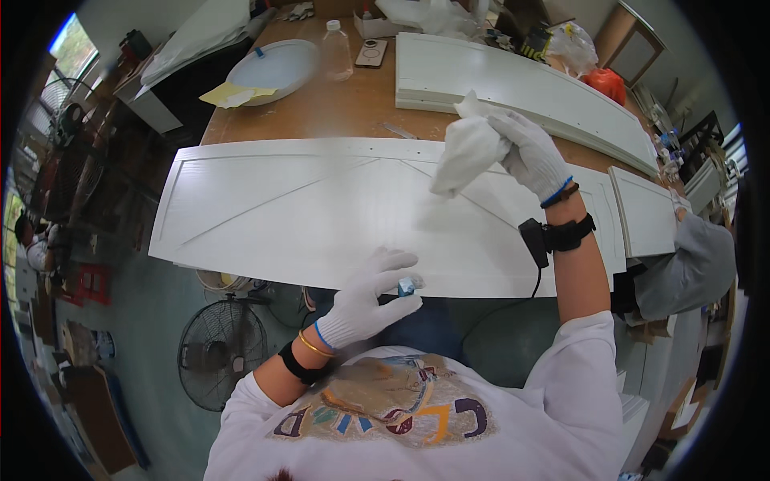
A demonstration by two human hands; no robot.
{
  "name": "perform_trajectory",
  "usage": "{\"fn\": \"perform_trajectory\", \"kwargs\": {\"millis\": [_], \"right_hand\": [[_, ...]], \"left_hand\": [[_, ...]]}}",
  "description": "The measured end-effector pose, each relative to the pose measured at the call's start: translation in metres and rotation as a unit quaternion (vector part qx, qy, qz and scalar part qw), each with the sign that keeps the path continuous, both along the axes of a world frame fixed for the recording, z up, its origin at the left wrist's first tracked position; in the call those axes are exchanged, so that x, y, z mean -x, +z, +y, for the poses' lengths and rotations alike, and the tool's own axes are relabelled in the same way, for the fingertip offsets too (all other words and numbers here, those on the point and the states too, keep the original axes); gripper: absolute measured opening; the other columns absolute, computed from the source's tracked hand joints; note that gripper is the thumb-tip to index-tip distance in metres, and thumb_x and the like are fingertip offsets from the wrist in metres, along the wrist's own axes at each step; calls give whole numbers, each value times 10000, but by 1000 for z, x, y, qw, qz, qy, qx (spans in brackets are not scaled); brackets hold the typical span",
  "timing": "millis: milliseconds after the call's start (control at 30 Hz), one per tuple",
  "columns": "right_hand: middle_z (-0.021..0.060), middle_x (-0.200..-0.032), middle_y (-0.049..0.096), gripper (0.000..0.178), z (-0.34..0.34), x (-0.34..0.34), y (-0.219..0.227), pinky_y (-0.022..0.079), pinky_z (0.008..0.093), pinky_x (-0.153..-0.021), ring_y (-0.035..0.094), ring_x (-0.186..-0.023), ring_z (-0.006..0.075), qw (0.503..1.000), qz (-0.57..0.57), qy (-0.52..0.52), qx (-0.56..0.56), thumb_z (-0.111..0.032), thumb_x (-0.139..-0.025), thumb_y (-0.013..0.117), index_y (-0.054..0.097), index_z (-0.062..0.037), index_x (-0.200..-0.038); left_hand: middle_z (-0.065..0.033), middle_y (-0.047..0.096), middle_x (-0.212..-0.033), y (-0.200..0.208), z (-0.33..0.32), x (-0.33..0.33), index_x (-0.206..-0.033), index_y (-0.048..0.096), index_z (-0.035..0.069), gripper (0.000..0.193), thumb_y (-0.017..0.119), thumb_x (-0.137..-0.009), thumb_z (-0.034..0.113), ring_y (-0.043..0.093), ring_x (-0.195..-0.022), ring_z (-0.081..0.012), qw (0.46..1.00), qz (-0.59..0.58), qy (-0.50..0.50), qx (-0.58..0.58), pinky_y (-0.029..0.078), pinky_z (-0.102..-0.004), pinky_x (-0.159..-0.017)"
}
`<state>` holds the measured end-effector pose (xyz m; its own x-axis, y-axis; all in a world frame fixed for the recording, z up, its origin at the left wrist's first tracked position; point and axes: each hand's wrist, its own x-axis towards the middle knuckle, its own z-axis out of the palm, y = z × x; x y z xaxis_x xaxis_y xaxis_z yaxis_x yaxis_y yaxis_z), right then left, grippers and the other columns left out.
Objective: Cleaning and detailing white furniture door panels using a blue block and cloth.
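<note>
A long white panel (305, 216) with raised edging and slanting grooves lies across the table in front of me. My right hand (531, 154), in a white knit glove, is raised over the panel's right half. It is closed on a bunched white cloth (469, 152), whose lower end hangs over the panel. My left hand (365, 301), gloved too, is at the panel's near edge, thumb and fingers curled round a small blue piece (407, 286). What that piece is cannot be made out.
Behind the panel, the brown table (353, 112) carries a plate (281, 68), a clear bottle (336, 52), a phone (370, 53) and stacked white panels (513, 80). A co-worker's grey sleeve (696, 256) reaches another white panel (642, 212) at right. A floor fan (222, 353) stands at lower left.
</note>
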<state>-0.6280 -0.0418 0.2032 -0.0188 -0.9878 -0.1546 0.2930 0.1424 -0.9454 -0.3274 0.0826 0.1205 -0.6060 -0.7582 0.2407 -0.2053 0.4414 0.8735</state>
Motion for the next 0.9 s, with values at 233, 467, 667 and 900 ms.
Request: {"fn": "perform_trajectory", "kwargs": {"millis": [233, 467, 667, 900], "right_hand": [[112, -1014, 654, 421, -143, -74, -20, 509, 290, -798, 635, -940, 198, 955, 264, -13, 136, -239, -891, 645, 559, -10, -1233], [83, -1138, 612, 410, -43, -188, -18, 518, 273, -853, 619, -980, 141, 898, 218, 381, 23, -198, -946, 558, 517, 23, -1290], [86, -1094, 617, 399, 15, -226, -7, 536, 308, -876, 631, -984, 167, 891, 4, 445, -91, -186, -967, 553, 502, 25, -1302], [70, -1014, 632, 274, -14, -253, -17, 510, 254, -712, 616, -850, 114, 895, -66, 431, -95, -140, -910, 632, 572, 3, -1136]], "left_hand": [[-158, 574, -1267, 23, -2, -71, -1093, 666, 11, 266, 643, -844, 104, 576, -1094, -199, 973, 22, 176, -145, 448, -318, -943], [-146, 399, -1460, 19, -29, -104, -1293, 535, -44, 390, 488, -911, 20, 488, -1225, -162, 917, 199, 306, -163, 398, -274, -1001], [-186, 273, -1519, 14, -48, -93, -1325, 510, -35, 417, 513, -939, 121, 366, -1343, -246, 923, 293, 236, -76, 320, -359, -1089], [-175, 302, -1508, 19, -54, -116, -1442, 313, -46, 601, 558, -910, 88, 345, -1372, -249, 927, 235, 286, -54, 284, -372, -1123]]}}
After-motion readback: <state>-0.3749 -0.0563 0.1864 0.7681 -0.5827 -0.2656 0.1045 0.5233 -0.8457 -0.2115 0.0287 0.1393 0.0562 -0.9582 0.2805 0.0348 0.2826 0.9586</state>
